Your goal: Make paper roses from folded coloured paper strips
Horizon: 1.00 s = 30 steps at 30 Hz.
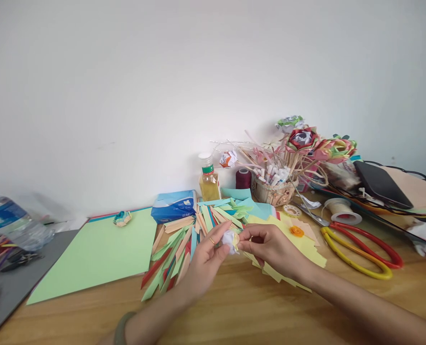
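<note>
A small white and yellow folded paper flower (230, 241) is held over the front of the table. My left hand (206, 258) grips it from the left between thumb and fingers. From the right, my right hand (270, 243) pinches its yellowish edge with thumb and forefinger. Folded paper strips (177, 254) in green, peach, red and blue fan out beyond and left of my left hand. Yellow paper pieces (308, 254) lie under and beyond my right hand, with a small orange paper rose (297, 231) on them. The flower's underside is hidden by my fingers.
Scissors with red and yellow handles (360, 254) and a spool (343, 211) lie at right. Behind stand a basket (275, 192) with paper flowers, a glue bottle (209, 179) and a blue tissue pack (174, 205). Green sheets (101, 258) and a plastic bottle (12, 218) are at left.
</note>
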Available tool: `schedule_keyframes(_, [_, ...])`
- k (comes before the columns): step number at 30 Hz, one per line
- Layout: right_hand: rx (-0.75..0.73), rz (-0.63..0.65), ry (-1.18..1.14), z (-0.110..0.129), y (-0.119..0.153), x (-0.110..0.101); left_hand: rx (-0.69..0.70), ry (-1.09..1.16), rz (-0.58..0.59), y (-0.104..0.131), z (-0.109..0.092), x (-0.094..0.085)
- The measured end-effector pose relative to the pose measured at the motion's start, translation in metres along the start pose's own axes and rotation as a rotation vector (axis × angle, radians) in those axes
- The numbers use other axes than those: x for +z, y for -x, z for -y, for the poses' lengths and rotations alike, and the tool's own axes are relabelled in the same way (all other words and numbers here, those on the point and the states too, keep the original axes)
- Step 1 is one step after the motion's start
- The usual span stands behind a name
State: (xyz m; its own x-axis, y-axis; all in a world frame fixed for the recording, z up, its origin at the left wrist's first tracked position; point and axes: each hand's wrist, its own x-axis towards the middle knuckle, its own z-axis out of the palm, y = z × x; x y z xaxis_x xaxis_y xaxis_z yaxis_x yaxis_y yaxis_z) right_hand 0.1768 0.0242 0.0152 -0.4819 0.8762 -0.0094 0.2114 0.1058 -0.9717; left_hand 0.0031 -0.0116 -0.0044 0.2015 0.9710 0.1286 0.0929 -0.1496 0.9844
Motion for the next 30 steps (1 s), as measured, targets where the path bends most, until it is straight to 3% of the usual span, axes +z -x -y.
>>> schedule_keyframes(4, [-0.034,0.009,-0.001,0.0039,0.0018,0.0002,0.011,0.0,-0.018,-0.0008,0.0013,-0.0006])
schedule_keyframes(10, [0.034,0.039,-0.017,0.0065,0.0007,0.0011,0.034,-0.021,-0.027,0.0004,0.0024,0.0001])
schedule_keyframes(30, [0.056,-0.007,0.0,0.0047,-0.0016,0.0,0.16,0.032,-0.024,0.0002,0.0077,0.003])
